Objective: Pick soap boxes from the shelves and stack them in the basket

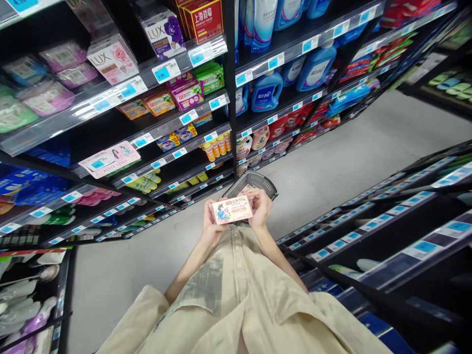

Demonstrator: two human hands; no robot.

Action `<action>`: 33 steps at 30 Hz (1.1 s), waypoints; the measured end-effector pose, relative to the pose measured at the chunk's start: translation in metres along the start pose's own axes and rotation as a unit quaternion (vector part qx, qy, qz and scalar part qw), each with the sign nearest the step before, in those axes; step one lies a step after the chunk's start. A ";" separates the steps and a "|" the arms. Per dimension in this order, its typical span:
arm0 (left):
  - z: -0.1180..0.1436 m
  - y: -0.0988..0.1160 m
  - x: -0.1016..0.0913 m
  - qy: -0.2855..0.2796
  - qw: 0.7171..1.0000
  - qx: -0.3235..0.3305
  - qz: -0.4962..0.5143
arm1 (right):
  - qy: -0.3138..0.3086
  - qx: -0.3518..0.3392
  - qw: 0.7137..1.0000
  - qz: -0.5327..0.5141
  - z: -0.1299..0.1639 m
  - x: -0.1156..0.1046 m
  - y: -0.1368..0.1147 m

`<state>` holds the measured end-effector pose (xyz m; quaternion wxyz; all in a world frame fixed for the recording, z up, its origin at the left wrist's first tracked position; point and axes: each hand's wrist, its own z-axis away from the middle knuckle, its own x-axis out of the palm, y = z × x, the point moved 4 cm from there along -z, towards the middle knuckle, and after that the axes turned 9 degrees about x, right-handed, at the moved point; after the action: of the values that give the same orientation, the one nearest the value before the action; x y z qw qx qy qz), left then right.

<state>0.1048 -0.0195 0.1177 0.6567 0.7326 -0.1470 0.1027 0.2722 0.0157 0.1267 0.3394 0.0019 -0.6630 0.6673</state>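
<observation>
A small pink soap box (231, 210) with red print is held flat in front of my chest, face up. My left hand (211, 227) grips its left end and my right hand (260, 208) grips its right end. Just beyond the box, a dark mesh shopping basket (258, 181) sits low over the floor, partly hidden by my hands. My beige shirt fills the bottom of the view.
Black shelves of soap boxes (112, 58), blue detergent bottles (267, 91) and small yellow bottles (217, 146) stand on the left and ahead. Another black shelf unit (398, 221) runs along the right. A grey floor aisle (354, 157) leads off between them.
</observation>
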 end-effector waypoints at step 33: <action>0.000 0.000 0.003 -0.009 1.000 0.011 -0.026 | 0.024 0.001 0.999 -0.036 -0.002 0.000 -0.003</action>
<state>0.1077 -0.0200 0.1189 0.6500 0.7440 -0.1324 0.0802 0.2746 0.0172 0.1287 0.3790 0.0099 -0.6533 0.6553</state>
